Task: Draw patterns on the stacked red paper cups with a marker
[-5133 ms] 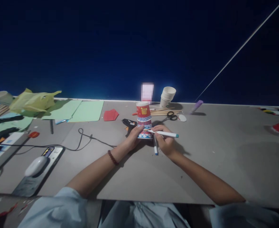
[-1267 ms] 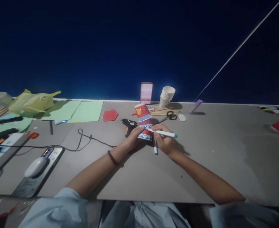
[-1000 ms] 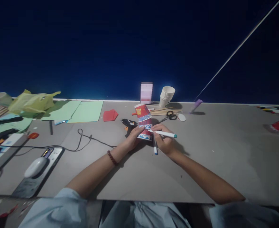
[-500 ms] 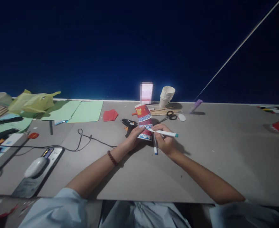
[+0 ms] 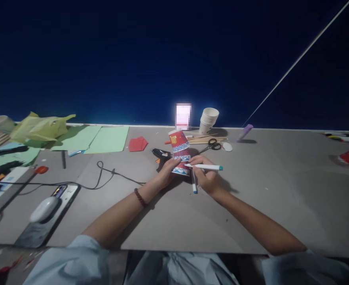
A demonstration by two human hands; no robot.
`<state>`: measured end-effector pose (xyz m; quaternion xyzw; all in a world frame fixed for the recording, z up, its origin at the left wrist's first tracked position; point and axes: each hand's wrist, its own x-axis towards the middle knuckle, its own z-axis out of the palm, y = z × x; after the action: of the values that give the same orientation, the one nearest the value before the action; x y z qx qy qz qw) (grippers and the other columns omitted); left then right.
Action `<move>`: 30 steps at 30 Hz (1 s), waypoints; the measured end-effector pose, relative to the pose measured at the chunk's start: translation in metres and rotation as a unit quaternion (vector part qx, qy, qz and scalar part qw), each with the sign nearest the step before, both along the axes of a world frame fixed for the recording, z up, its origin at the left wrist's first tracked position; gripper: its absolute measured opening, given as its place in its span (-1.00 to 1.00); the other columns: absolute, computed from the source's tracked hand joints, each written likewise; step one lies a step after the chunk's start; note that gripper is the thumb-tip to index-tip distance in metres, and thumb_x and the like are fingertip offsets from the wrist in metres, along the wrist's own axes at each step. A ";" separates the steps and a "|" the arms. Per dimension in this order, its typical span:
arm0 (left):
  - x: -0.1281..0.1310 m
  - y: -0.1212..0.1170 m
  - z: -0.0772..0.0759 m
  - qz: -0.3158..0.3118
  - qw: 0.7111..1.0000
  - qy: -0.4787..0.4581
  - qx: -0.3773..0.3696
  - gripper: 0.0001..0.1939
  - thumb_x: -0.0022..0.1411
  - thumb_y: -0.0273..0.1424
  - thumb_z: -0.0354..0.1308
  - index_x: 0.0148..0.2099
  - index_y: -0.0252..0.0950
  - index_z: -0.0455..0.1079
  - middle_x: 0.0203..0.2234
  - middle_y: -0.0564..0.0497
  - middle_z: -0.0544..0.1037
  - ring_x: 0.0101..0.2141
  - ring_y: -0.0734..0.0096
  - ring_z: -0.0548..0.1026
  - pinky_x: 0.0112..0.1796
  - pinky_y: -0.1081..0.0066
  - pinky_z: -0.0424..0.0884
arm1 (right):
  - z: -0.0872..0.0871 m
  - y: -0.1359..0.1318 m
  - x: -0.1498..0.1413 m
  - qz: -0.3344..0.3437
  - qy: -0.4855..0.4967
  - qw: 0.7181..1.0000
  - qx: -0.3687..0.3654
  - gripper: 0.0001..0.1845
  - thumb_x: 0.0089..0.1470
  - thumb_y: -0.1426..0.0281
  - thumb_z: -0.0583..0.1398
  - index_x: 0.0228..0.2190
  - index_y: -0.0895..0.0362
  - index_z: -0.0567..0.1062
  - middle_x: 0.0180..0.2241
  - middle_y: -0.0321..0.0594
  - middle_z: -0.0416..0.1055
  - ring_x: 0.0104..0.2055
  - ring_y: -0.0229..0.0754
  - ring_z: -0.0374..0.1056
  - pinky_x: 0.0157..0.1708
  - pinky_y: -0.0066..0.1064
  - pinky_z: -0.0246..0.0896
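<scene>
An upside-down paper cup (image 5: 180,152), coloured red with blue wave bands, leans on the grey table (image 5: 266,198) in front of me. My left hand (image 5: 168,173) grips its lower left side, tilting it. My right hand (image 5: 205,176) is closed round a white marker with a teal cap (image 5: 205,167), whose tip touches the cup's lower band. A second blue-tipped marker (image 5: 194,182) points down from the same hand.
A black glue gun (image 5: 162,155) lies just left of the cup, its cord (image 5: 103,174) running left. Scissors (image 5: 212,145), wooden sticks (image 5: 202,139), stacked white cups (image 5: 209,119) and a purple tube (image 5: 245,131) sit behind. Green paper sheets (image 5: 103,139) and red paper (image 5: 138,143) lie far left.
The cup stood upright five seconds ago and is tilted left now. Over the last second the marker shifts only slightly against the cup; both hands stay in place.
</scene>
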<state>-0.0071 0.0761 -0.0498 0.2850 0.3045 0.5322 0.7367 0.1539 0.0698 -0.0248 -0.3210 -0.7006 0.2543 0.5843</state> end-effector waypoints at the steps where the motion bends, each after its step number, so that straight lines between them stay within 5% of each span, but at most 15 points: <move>1: 0.000 0.000 0.000 -0.003 1.000 0.001 0.000 -0.59 0.03 -0.19 0.43 -0.18 -0.40 0.58 -0.33 -0.10 0.65 -0.32 0.28 0.57 -0.18 0.35 0.41 | -0.001 0.000 0.000 0.000 0.006 1.000 -0.003 -0.87 0.09 0.49 0.16 -0.45 0.06 0.46 -0.38 -0.20 0.48 -0.26 -0.08 0.46 -0.20 -0.22 0.42; 30: 0.000 -0.001 0.001 -0.007 1.000 0.004 -0.006 -0.57 0.04 -0.20 0.42 -0.13 -0.42 0.57 -0.28 -0.14 0.65 -0.28 0.25 0.59 -0.13 0.33 0.41 | -0.002 0.000 0.000 -0.022 -0.002 0.999 -0.027 -0.88 0.10 0.48 0.15 -0.42 0.06 0.48 -0.37 -0.22 0.50 -0.26 -0.11 0.46 -0.21 -0.26 0.43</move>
<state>-0.0067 0.0755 -0.0490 0.2850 0.3092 0.5243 0.7405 0.1542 0.0703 -0.0272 -0.3527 -0.6875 0.2592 0.5794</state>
